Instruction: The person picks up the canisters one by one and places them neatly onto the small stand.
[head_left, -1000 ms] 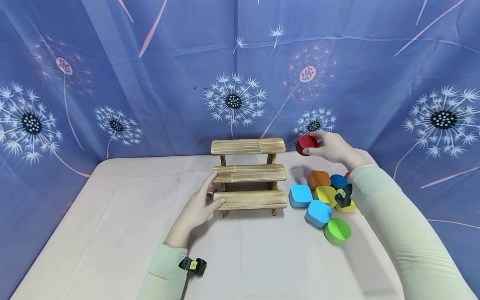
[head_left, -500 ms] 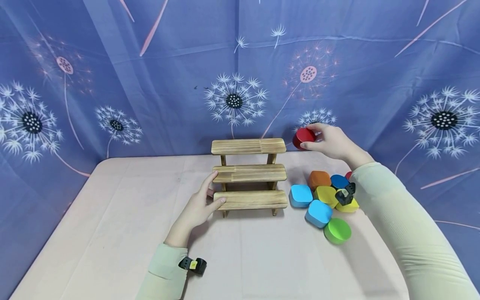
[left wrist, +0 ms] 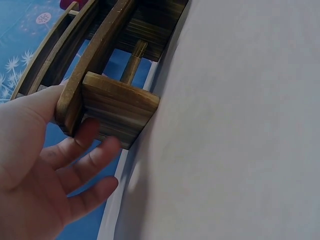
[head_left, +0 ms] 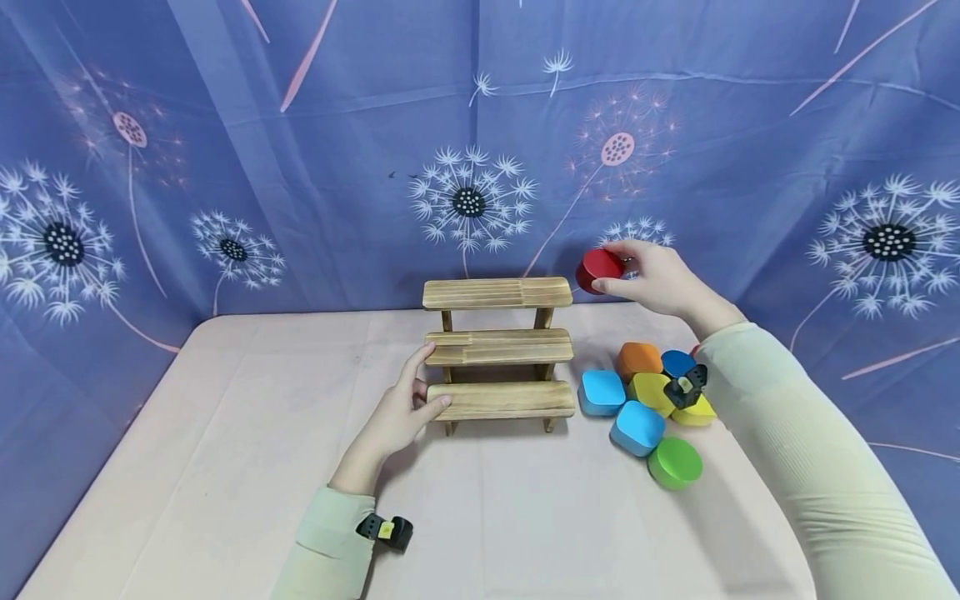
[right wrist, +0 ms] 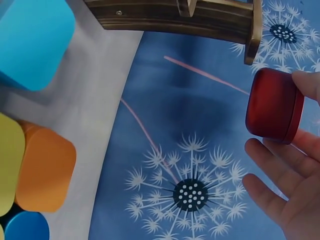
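A three-step wooden display stand (head_left: 498,400) stands at the middle of the table. My left hand (head_left: 393,417) grips its left end, the thumb on top of the lowest step; in the left wrist view the curled fingers (left wrist: 90,130) lie by that step's end. To the right of the top step and near its height, my right hand (head_left: 656,279) pinches a small red round tin (head_left: 598,271) between thumb and fingers. A lid seam shows on the red tin (right wrist: 272,105) in the right wrist view. It is held in the air, apart from the stand.
Right of the stand several coloured tins lie grouped: light blue (head_left: 637,427), orange (head_left: 639,360), yellow (head_left: 651,392), dark blue (head_left: 678,363) and green (head_left: 676,462). The right forearm partly hides some. A blue dandelion-print cloth (head_left: 337,167) hangs behind the pale table (head_left: 247,433).
My right hand has raised the red tin and carried it a little left, closer to the top step. My left hand and the stand have stayed put.
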`<state>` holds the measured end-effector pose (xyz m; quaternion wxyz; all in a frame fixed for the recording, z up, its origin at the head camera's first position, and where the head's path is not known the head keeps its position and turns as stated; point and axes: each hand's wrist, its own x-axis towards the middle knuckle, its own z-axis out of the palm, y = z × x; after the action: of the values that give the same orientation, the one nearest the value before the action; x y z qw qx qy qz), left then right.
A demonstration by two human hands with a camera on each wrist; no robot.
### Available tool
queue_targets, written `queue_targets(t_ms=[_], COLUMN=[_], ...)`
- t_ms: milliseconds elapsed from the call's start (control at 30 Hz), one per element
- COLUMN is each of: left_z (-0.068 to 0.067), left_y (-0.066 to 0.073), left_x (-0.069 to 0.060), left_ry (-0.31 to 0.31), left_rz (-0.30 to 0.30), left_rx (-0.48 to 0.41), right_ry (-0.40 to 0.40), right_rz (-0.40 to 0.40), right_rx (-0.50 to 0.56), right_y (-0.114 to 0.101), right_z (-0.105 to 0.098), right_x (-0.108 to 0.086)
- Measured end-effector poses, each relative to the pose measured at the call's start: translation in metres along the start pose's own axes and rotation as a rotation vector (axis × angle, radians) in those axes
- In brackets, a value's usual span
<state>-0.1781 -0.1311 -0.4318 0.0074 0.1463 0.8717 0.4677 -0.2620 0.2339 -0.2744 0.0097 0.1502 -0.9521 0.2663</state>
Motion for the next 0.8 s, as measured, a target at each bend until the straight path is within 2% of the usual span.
queue_targets(t_ms=[333,800], left_z=[0.001,0.002], left_y=[-0.002,-0.004], left_x=[0.0,0.001], left_ry=[-0.031,-0.03], left_rz=[-0.031,-0.024], left_rx=[-0.079,-0.094], right_ry=[0.01,0.017], right_rz=[-0.024,-0.063], right_rx=[0.008,0.041], right_y=[-0.01,-0.031], right_z=[0.003,0.011], right_x=[0.002,0.009])
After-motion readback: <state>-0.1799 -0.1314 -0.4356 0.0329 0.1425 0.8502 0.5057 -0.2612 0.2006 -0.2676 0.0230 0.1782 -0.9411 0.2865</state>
